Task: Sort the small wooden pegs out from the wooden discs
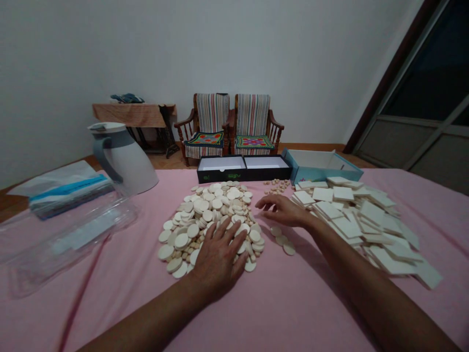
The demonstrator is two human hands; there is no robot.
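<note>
The left hand (218, 259) lies palm down on the near side of the pile of cream round discs (208, 210), with the fingers spread. It rests on the discs and grasps none. The right hand (282, 210) is open and empty, palm down, with the fingers lightly curled, just beside the pile. Neither hand is clenched.

Step in hand, as judged from hand position: work at the disc pile, with no piece yet gripped. Lifting any piece requires first closing the fingers on it.

Count:
- Loose discs (281, 240) below the right hand: three, lying apart from the pile.
- Discs in the pile: too many to count exactly, well over a hundred.
- Cream square tiles (359, 220), heaped to the right: many dozens, overlapping.
- Small round pellets (276, 186), beyond the right hand: one cluster, count unclear.

All of these lie on the pink bedsheet (278, 313). Beyond them stand one open black box (244, 168) and one open pale blue box (318, 166). To the left stands one white-and-grey jug (122, 159). Two striped wooden armchairs (234, 127) stand against the far wall.
</note>
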